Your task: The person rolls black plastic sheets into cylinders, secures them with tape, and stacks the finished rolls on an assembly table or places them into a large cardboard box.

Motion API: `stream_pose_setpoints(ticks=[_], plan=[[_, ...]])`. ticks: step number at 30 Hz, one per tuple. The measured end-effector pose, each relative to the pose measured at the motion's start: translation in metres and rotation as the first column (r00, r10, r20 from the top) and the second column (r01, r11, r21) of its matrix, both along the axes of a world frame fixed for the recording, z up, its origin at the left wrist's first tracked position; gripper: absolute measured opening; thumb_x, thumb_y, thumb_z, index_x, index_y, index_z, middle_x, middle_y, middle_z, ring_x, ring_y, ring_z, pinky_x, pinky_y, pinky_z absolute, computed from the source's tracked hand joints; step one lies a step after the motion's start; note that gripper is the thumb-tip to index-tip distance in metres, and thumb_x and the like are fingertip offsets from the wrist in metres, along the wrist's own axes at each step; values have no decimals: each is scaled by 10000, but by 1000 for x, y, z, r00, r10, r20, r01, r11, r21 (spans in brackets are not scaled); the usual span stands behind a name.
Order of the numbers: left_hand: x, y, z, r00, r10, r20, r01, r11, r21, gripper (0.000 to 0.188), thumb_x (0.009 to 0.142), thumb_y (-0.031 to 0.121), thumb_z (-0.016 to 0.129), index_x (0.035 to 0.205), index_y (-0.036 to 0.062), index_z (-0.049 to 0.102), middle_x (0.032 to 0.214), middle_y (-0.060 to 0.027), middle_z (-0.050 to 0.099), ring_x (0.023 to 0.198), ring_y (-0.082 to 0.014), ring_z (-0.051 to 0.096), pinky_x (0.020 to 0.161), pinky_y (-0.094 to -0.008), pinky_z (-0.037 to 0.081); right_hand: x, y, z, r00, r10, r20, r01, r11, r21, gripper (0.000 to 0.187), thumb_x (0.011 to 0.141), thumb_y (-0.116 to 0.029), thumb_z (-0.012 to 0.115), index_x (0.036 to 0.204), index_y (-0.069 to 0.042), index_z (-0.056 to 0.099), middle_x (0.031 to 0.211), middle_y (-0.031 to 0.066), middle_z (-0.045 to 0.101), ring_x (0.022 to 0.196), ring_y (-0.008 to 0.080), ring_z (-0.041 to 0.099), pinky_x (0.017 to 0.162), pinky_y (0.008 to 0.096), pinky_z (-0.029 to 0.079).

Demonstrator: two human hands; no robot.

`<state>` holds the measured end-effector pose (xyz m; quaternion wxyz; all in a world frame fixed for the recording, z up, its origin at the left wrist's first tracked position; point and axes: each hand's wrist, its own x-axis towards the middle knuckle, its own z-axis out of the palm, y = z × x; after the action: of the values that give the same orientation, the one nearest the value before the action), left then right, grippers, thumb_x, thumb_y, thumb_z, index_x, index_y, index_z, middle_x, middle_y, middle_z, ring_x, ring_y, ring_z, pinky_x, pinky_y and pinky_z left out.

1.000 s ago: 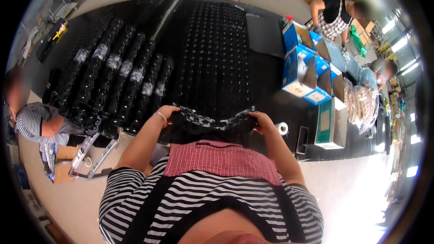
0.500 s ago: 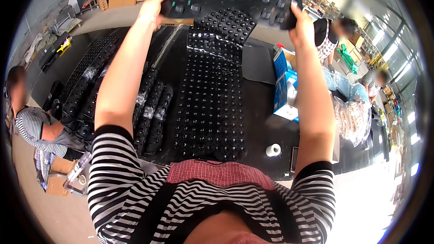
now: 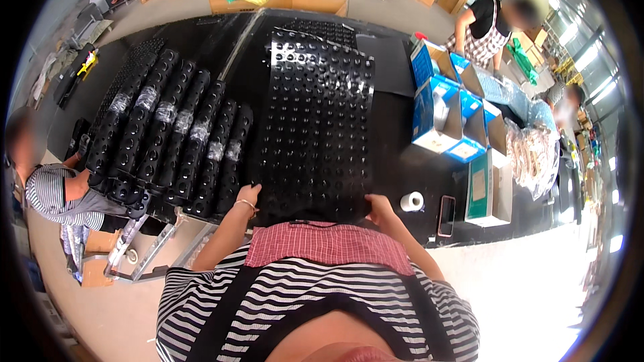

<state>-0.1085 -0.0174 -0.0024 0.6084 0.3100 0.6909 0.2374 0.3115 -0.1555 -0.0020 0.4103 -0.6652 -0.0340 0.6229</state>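
Note:
A black studded plastic mat [image 3: 315, 121] lies spread lengthwise in front of me on the black table. My left hand [image 3: 247, 200] is closed on the mat's near left corner. At the near right corner, my right hand [image 3: 380, 209] pinches the edge with its thumb on top. Both hands are low, close to my waist, and the fingers under the mat are hidden. Beyond its far end, part of another studded mat [image 3: 315, 27] shows underneath. Several rolled studded mats [image 3: 181, 121], banded with clear film, lie side by side to the left.
On the right stand blue cartons [image 3: 439, 117], a green-and-white box [image 3: 488, 191], a white roll [image 3: 412, 201] and a phone [image 3: 446, 216]. A flat black sheet [image 3: 384, 67] lies behind. One co-worker [image 3: 57, 191] is at the left, another [image 3: 484, 30] at the far right.
Both my hands have come down from high over the table's far side to its near edge, bringing the mat's end with them. The mat now lies flat instead of hanging raised.

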Motion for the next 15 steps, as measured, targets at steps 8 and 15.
stream_pose_setpoints(ticks=[8, 15], plan=[[-20, -7, 55, 967, -249, 57, 235, 955, 179, 339, 1005, 216, 624, 1288, 31, 611, 994, -74, 702, 838, -193, 683, 656, -388, 570, -17, -19, 60, 900, -37, 435, -59, 977, 206, 550, 918, -126, 671, 1441, -122, 500, 1035, 83, 672, 767, 161, 675, 475, 288, 514], [5, -18, 54, 956, 79, 283, -102, 993, 65, 631, 1033, 265, 610, 1580, 113, 333, 1326, -188, 622, 1024, -303, 713, 740, -429, 627, 1, -13, 28, 991, -87, -104, 113, 954, 278, 429, 1029, -215, 574, 1445, -135, 509, 1145, 133, 683, 1003, 255, 682, 783, 402, 587]])
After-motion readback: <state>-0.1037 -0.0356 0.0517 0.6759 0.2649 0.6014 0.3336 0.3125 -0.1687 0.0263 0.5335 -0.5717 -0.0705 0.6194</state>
